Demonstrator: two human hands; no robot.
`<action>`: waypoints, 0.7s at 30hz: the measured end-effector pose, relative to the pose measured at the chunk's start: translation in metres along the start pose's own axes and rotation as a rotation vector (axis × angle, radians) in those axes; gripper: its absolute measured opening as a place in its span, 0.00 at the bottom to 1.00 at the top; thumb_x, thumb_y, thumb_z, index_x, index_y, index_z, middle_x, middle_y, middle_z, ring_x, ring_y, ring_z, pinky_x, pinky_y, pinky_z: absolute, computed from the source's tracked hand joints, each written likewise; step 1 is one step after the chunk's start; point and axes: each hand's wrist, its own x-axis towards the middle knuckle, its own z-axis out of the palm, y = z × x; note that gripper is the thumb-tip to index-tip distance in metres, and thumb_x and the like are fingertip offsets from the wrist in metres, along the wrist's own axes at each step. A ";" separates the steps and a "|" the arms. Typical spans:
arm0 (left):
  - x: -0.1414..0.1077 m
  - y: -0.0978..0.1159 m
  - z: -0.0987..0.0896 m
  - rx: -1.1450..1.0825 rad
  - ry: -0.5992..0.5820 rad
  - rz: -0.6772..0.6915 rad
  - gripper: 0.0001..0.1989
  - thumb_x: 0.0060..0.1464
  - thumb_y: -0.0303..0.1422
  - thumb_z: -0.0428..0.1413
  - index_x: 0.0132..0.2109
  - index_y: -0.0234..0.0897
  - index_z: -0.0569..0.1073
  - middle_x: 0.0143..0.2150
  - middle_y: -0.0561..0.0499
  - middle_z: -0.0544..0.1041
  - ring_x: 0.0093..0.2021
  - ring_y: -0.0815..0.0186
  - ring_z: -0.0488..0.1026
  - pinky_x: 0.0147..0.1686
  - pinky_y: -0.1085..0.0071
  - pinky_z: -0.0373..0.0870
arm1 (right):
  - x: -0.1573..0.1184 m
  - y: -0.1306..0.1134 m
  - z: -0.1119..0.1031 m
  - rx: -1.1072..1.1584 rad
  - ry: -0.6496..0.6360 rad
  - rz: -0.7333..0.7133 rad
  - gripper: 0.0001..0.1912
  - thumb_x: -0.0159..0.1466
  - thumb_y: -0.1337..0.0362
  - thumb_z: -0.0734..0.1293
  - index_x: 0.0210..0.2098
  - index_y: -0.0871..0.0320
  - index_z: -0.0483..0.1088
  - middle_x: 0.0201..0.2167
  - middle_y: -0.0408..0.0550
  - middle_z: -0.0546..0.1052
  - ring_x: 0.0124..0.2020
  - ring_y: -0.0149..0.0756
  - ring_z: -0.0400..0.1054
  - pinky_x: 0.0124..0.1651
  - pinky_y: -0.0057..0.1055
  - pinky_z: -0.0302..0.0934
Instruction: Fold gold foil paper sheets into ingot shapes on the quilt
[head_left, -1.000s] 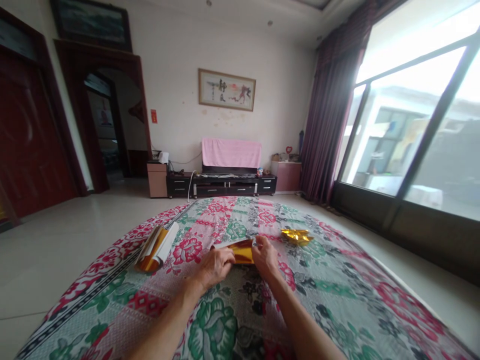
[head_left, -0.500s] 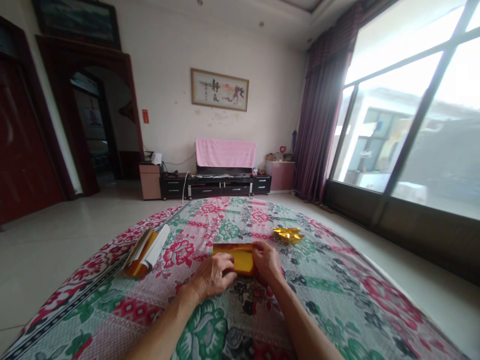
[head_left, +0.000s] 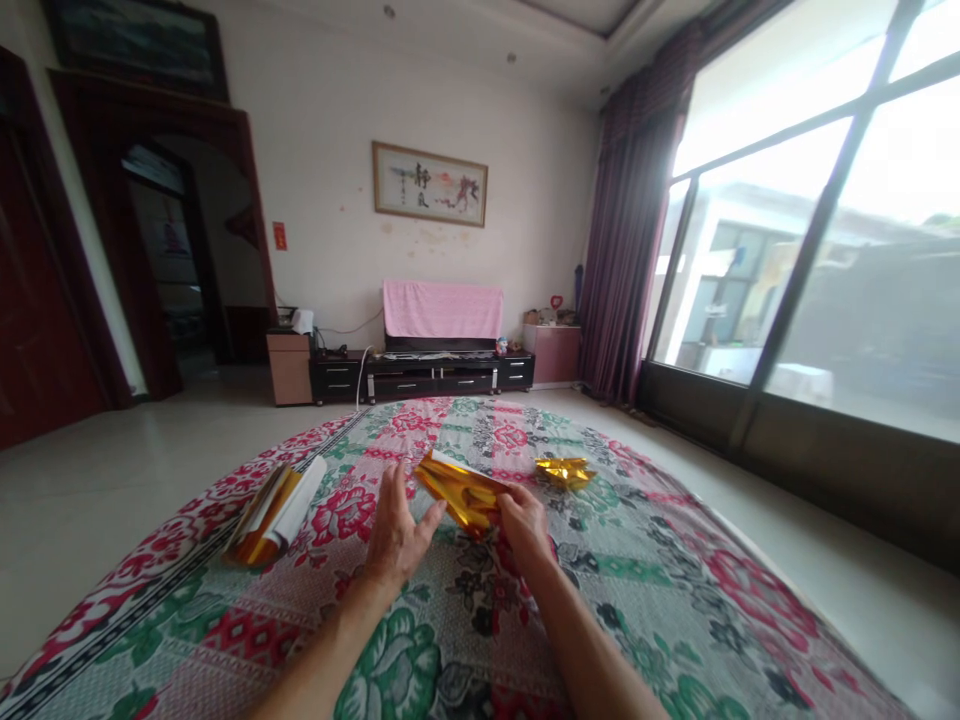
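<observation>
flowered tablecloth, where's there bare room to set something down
The widest bare patch of tablecloth lies right of the right forearm, nearer than the gold foil bundle. A smaller one lies between the rolled sheets and the left hand. It is crowded where the right hand pinches a gold sheet close to the left.

Head-worn view, forward and down across floral cloth (head_left: 637,540)

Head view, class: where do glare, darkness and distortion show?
Head view, picture right: the window burns out to white at top and leans, perhaps through lens distortion; head view, picture left: the doorway falls dark; head view, centre: the gold sheet in the right hand catches bright glints.
</observation>
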 end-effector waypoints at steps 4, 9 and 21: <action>0.004 0.001 0.001 -0.349 -0.034 -0.384 0.38 0.45 0.43 0.59 0.60 0.36 0.54 0.56 0.37 0.66 0.49 0.55 0.71 0.44 0.63 0.70 | -0.008 -0.005 0.011 0.115 -0.028 0.024 0.14 0.48 0.59 0.61 0.31 0.61 0.69 0.27 0.47 0.76 0.26 0.36 0.72 0.28 0.28 0.66; 0.005 0.009 -0.004 -0.509 -0.196 -0.530 0.17 0.45 0.42 0.58 0.38 0.33 0.72 0.32 0.49 0.76 0.33 0.62 0.74 0.25 0.74 0.70 | -0.012 -0.005 0.017 0.173 -0.048 0.065 0.12 0.46 0.60 0.63 0.29 0.60 0.69 0.25 0.45 0.76 0.26 0.36 0.71 0.27 0.27 0.66; 0.009 0.023 -0.017 -1.108 -0.338 -0.822 0.13 0.46 0.23 0.52 0.42 0.32 0.71 0.36 0.47 0.77 0.32 0.65 0.75 0.22 0.74 0.74 | -0.010 0.002 0.016 0.093 0.009 0.094 0.23 0.46 0.64 0.63 0.42 0.63 0.68 0.23 0.42 0.72 0.18 0.30 0.65 0.22 0.26 0.61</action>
